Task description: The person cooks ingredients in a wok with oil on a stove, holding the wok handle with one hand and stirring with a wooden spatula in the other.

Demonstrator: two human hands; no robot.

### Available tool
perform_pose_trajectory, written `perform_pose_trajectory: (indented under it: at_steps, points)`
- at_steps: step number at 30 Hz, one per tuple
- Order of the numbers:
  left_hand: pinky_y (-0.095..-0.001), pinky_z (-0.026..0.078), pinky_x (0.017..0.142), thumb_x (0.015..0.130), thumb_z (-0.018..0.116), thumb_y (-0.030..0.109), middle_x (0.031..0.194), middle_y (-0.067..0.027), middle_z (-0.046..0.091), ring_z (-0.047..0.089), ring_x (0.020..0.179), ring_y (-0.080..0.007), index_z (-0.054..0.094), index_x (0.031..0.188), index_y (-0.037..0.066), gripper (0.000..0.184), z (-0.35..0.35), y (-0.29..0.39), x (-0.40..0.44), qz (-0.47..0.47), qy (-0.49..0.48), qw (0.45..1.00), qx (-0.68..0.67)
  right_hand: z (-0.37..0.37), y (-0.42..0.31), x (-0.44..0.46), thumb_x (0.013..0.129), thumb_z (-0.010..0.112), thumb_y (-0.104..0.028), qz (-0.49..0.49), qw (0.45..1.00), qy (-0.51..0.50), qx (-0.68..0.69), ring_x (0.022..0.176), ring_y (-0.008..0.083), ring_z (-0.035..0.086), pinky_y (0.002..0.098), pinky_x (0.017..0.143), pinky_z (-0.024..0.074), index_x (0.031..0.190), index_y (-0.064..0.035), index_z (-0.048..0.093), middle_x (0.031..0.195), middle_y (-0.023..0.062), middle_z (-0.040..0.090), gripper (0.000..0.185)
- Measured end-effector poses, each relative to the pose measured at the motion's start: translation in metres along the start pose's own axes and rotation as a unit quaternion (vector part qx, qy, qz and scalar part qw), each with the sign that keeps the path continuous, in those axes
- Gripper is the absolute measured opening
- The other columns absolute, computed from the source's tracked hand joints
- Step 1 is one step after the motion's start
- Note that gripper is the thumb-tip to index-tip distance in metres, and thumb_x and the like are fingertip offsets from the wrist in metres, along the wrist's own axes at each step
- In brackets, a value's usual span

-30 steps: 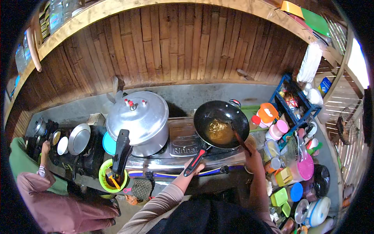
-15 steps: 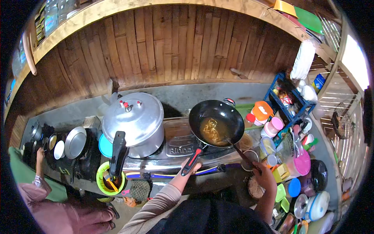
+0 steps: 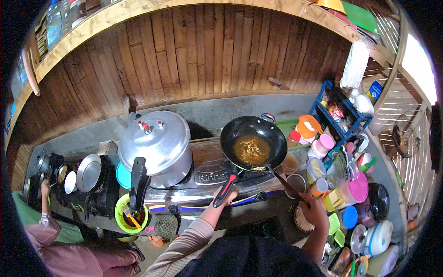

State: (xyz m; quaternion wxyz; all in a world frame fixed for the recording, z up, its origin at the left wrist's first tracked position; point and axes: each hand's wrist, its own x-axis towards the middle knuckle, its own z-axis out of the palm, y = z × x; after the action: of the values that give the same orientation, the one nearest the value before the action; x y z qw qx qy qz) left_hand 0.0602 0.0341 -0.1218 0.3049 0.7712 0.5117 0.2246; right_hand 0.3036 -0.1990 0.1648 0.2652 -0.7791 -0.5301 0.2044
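Note:
A black wok (image 3: 276, 138) sits on the right side of the stove, with thin pale strips of food (image 3: 252, 148) in brownish liquid at its bottom. My left hand (image 3: 229, 199) is closed round the wok's black-and-red handle (image 3: 224, 190), partly hidden beneath it. In my right hand (image 3: 314, 210) is the dark handle of a spatula (image 3: 284, 183). Its front end reaches the near side of the wok, by the rim, and its blade is hard to make out.
Left of the wok stands a big pressure cooker (image 3: 154, 138) on the stove (image 3: 210, 159). A lime-green bowl (image 3: 121, 216) holds an orange-handled tool. Jars and tubs crowd the right, including a pink-lidded container (image 3: 356, 188). Another person's hand (image 3: 45, 187) is at far left.
The food strips have shifted and spread within the liquid. The spatula's front end has moved slightly left along the wok's near side. My left hand stays on the handle.

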Motion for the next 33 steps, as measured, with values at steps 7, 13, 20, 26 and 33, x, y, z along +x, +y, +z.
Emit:
perform_pose_trajectory:
  at_steps: [7,13,20,26,33]
  points:
    - [-0.0376,0.051,0.067,0.079,0.050,0.037,0.070,-0.0144,0.066,0.067,0.069,-0.0269,0.067,0.089,0.006,0.036,-0.016,0.021,-0.001,-0.153,-0.128,0.980,-0.024,0.009,0.014,0.014,0.086,0.060,-0.017,-0.022,0.999,-0.007,0.027,0.099,0.0382,0.061,0.0422,0.082,0.0485,0.117,-0.0102,0.059,0.104,0.0189,0.064,0.031]
    - [-0.0370,0.050,0.060,0.082,0.047,0.038,0.059,-0.0128,0.061,0.064,0.057,-0.0247,0.065,0.084,0.004,0.038,-0.020,0.025,-0.003,-0.148,-0.141,0.978,-0.042,0.027,0.032,0.046,0.088,0.058,-0.026,-0.037,0.999,-0.028,0.004,0.098,0.0394,0.060,0.0460,0.080,0.0487,0.120,-0.0224,0.057,0.103,0.0194,0.064,0.033]
    - [-0.0340,0.047,0.050,0.081,0.055,0.038,0.054,-0.0108,0.058,0.059,0.048,-0.0202,0.061,0.077,0.002,0.037,0.001,0.000,-0.001,-0.167,-0.126,0.972,-0.104,0.047,0.012,0.093,0.087,0.059,-0.016,-0.139,0.988,-0.029,0.067,0.097,0.0416,0.059,0.0442,0.080,0.0487,0.120,-0.0081,0.053,0.099,0.0242,0.063,0.035]
    - [-0.0318,0.041,0.040,0.086,0.050,0.035,0.053,-0.0066,0.052,0.050,0.042,-0.0151,0.063,0.100,0.002,0.038,-0.032,0.036,-0.003,-0.200,-0.180,0.956,-0.118,0.077,0.017,0.155,0.087,0.058,-0.016,-0.220,0.970,0.027,0.100,0.094,0.0418,0.060,0.0425,0.078,0.0499,0.116,-0.0046,0.056,0.095,0.0263,0.063,0.032]
    - [-0.0324,0.041,0.041,0.087,0.050,0.036,0.054,-0.0078,0.052,0.049,0.042,-0.0160,0.061,0.104,0.002,0.040,-0.049,0.065,-0.010,-0.170,-0.175,0.966,-0.086,0.069,0.015,0.177,0.086,0.059,-0.015,-0.154,0.978,0.077,0.118,0.087,0.0428,0.061,0.0455,0.075,0.0500,0.116,-0.0078,0.058,0.091,0.0259,0.063,0.031]
